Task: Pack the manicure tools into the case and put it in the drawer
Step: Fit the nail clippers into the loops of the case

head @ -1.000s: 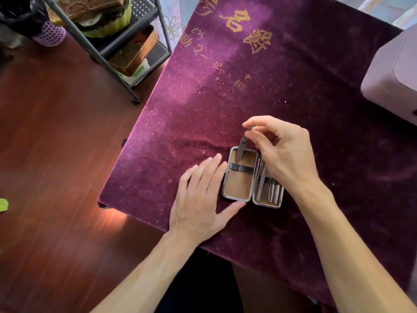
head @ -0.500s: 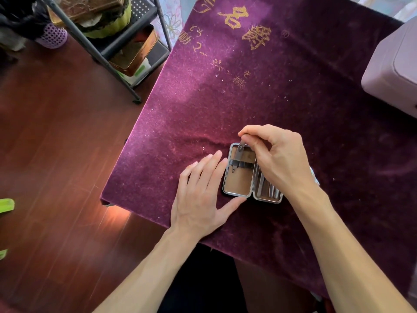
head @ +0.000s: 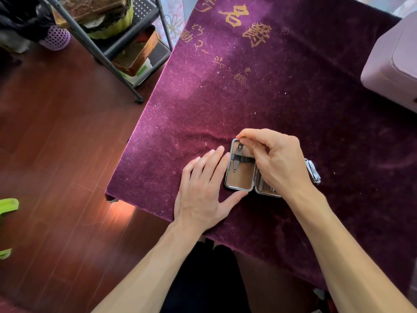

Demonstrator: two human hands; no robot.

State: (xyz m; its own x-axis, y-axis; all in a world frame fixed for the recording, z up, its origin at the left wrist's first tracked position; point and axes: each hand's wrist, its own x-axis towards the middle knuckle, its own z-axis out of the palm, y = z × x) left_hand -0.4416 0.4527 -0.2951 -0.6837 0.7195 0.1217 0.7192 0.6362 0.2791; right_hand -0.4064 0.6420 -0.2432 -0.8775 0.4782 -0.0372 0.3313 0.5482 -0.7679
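Note:
A small metal manicure case (head: 239,181) lies open on the purple velvet cloth (head: 248,98), tan lining up. In its left half a dark slim tool (head: 237,160) sits under the black elastic strap. My right hand (head: 274,159) hovers over the case, thumb and forefinger pinched at the tool's top end. The right half is mostly hidden under that hand; a few metal tools show at its lower end. My left hand (head: 203,188) rests flat on the cloth, fingers against the case's left edge. A silver nail clipper (head: 313,171) lies on the cloth right of my right hand.
A pale lilac box (head: 392,62) stands at the table's right edge. Left of the table is a metal shelf rack (head: 117,44) holding tins, on a dark wooden floor. A green object (head: 8,205) is at the far left.
My right hand lowered the dark tool from above the case's top edge and slid it under the strap in the left half. My left hand stayed put.

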